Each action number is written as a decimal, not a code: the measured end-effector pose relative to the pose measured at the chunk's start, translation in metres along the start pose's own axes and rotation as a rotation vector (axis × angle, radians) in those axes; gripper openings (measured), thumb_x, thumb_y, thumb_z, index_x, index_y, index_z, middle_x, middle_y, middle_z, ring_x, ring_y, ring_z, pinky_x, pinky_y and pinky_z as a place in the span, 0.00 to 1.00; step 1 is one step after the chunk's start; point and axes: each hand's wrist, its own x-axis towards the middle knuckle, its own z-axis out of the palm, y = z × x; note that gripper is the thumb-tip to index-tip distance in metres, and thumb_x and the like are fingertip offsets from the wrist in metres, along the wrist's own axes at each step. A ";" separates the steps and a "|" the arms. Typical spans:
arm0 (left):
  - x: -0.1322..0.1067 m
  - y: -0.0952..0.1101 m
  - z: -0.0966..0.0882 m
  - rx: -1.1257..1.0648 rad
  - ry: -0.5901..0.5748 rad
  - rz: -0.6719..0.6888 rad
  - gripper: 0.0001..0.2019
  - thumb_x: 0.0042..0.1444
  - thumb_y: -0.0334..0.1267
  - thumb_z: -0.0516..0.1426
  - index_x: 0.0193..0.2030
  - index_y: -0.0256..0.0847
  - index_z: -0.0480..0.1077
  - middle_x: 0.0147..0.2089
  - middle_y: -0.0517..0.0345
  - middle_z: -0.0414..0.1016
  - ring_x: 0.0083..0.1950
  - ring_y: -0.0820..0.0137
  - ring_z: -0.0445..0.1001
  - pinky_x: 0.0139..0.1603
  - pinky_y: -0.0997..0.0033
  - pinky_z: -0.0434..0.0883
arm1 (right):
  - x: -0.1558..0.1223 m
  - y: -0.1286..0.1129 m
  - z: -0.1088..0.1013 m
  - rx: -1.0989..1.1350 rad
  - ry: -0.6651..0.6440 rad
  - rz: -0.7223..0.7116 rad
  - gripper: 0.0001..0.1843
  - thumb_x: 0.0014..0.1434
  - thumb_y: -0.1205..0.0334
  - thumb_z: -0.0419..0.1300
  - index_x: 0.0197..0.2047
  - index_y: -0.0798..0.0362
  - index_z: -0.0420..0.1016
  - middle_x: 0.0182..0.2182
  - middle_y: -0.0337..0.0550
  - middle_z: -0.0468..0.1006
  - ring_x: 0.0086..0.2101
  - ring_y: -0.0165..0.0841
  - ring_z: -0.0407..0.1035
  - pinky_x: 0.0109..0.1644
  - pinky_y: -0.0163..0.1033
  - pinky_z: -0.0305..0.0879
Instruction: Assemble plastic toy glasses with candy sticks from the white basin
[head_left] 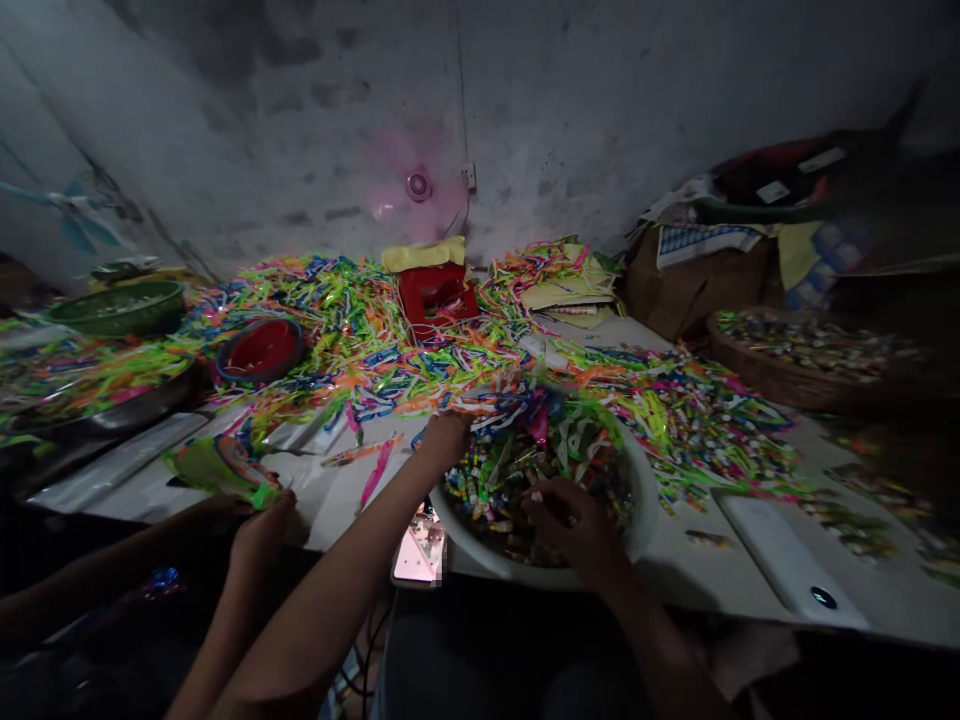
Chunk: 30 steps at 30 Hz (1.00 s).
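I see my right hand down in the big white bowl, with its fingers bent in close together. I can't tell if it has hold of a piece, because it is too dark and blurry there. Lots of small bright pieces lie in the bowl, all around the fingers. My left hand is at the far left side of the bowl, next to a heap of colored strips. It is curled, and I can't tell if it is gripping anything.

A phone with a lit screen is just beside the bowl, on its left. On the right, a flat white thing with a dark oval spot lies on the table.

To the left, another person's hand is at a green bundle. Behind that I see a metal bowl full of strips, a red dish and a green basket.

At the back is a red box, with a pink fan above it. Far off to the right are a cardboard box and a brown basket of small pieces.
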 end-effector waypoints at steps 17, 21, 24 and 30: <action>-0.123 0.048 -0.030 -1.196 0.307 -0.399 0.19 0.45 0.46 0.64 0.40 0.39 0.71 0.25 0.62 0.73 0.25 0.74 0.71 0.23 0.79 0.64 | -0.012 -0.017 0.012 -0.136 -0.015 0.025 0.22 0.60 0.46 0.53 0.49 0.52 0.71 0.19 0.32 0.62 0.22 0.29 0.62 0.26 0.33 0.56; -0.114 0.050 -0.006 -1.324 0.373 -0.445 0.19 0.43 0.45 0.66 0.39 0.38 0.69 0.28 0.61 0.73 0.32 0.71 0.76 0.32 0.77 0.69 | -0.004 -0.011 0.022 -0.377 0.009 0.015 0.13 0.61 0.56 0.53 0.43 0.53 0.74 0.31 0.43 0.76 0.33 0.35 0.71 0.37 0.36 0.62; -0.109 0.049 0.009 -1.232 0.415 -0.442 0.18 0.45 0.46 0.64 0.40 0.39 0.69 0.26 0.62 0.72 0.31 0.71 0.75 0.30 0.78 0.67 | 0.000 -0.009 0.025 -0.428 -0.025 0.028 0.15 0.57 0.57 0.57 0.45 0.55 0.73 0.36 0.48 0.78 0.37 0.40 0.72 0.39 0.39 0.63; -0.106 0.046 0.020 -1.273 0.484 -0.462 0.18 0.45 0.46 0.64 0.40 0.39 0.68 0.29 0.62 0.72 0.31 0.71 0.76 0.29 0.77 0.68 | -0.042 -0.012 0.007 -0.432 0.072 -0.257 0.16 0.61 0.50 0.53 0.40 0.52 0.74 0.26 0.42 0.75 0.29 0.34 0.69 0.37 0.37 0.60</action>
